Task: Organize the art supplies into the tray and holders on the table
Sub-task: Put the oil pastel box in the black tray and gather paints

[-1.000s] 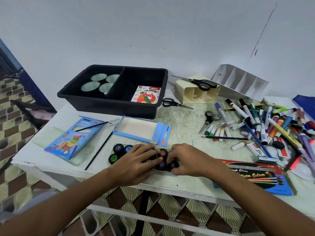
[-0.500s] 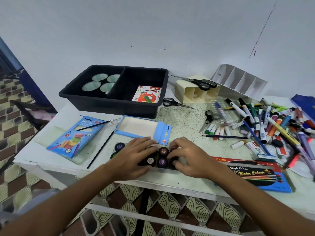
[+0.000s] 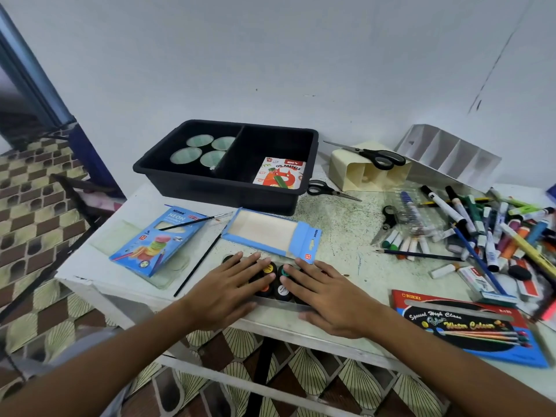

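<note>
left hand (image 3: pixel 224 291) | right hand (image 3: pixel 326 299) — both bare, no sleeves/rings

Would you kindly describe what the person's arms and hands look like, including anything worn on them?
Both forearms are bare to the frame's edge: no sleeves show. The left hand and right hand have no gloves, rings, watch or bracelets visible. The nails look short and unpainted. No markings or bandages show on either arm.
</note>
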`<action>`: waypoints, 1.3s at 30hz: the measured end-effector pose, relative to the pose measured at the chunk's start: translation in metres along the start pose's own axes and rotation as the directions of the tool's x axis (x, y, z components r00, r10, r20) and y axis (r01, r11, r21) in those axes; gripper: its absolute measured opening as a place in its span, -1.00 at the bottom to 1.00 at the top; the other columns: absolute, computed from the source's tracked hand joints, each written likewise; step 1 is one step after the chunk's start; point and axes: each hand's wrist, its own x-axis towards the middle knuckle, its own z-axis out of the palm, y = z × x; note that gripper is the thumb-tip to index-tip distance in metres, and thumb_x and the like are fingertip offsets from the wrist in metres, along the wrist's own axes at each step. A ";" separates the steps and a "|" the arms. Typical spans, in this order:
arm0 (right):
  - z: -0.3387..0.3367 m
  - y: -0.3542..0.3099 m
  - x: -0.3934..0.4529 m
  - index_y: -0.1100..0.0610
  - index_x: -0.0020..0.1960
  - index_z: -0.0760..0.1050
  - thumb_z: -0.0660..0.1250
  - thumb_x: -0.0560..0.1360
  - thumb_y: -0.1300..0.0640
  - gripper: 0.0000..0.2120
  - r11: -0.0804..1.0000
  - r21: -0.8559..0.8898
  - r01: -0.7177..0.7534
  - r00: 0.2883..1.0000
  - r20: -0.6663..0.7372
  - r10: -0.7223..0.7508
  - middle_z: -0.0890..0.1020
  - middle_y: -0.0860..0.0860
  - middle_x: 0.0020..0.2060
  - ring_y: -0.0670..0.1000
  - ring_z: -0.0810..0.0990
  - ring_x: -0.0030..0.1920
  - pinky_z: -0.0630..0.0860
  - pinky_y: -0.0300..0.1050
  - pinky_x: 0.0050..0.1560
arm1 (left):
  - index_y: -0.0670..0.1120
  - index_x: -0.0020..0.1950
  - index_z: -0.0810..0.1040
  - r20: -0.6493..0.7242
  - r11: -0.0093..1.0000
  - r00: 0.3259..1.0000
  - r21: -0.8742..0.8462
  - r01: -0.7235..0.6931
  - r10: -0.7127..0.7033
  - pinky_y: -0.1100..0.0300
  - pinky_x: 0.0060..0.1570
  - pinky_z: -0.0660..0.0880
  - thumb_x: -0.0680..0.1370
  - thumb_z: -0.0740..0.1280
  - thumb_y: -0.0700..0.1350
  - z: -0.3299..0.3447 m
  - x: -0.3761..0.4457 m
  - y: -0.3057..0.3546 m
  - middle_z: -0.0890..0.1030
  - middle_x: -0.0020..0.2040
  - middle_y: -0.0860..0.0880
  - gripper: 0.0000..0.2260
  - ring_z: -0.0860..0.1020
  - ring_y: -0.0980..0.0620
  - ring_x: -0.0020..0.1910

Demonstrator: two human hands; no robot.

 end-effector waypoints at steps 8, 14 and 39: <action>0.002 0.000 0.001 0.07 0.53 0.24 0.13 0.59 -0.14 -0.43 0.999 0.050 -0.018 0.996 -0.084 0.022 0.26 0.05 0.51 0.12 0.24 0.51 0.34 0.07 0.39 | -0.02 0.60 0.07 0.091 1.000 0.996 -0.023 0.006 -0.003 -0.18 0.49 0.11 0.65 0.08 0.15 -0.007 0.001 -0.003 0.09 0.59 -0.11 -0.44 0.02 -0.12 0.58; -0.001 -0.003 0.001 0.06 0.53 0.26 0.23 0.56 -0.10 -0.42 0.998 0.063 -0.023 0.992 -0.119 0.030 0.25 0.03 0.51 0.11 0.23 0.50 0.29 0.08 0.40 | -0.01 0.60 0.02 0.162 1.000 0.987 -0.021 0.019 -0.016 -0.12 0.53 -0.08 0.63 0.08 0.18 -0.012 0.003 -0.003 0.00 0.60 -0.10 -0.41 -0.11 -0.09 0.58; -0.060 -0.075 0.261 -0.07 0.57 0.05 0.54 0.35 -0.02 -0.05 0.956 0.187 0.224 0.956 0.151 -0.253 0.07 0.02 0.57 0.04 0.11 0.53 0.23 0.02 0.42 | 0.15 0.58 -0.15 0.398 0.748 0.662 0.104 0.656 -0.635 -0.05 0.53 -0.07 0.13 0.13 0.65 -0.094 -0.182 -0.171 -0.10 0.61 0.04 0.16 -0.18 0.01 0.57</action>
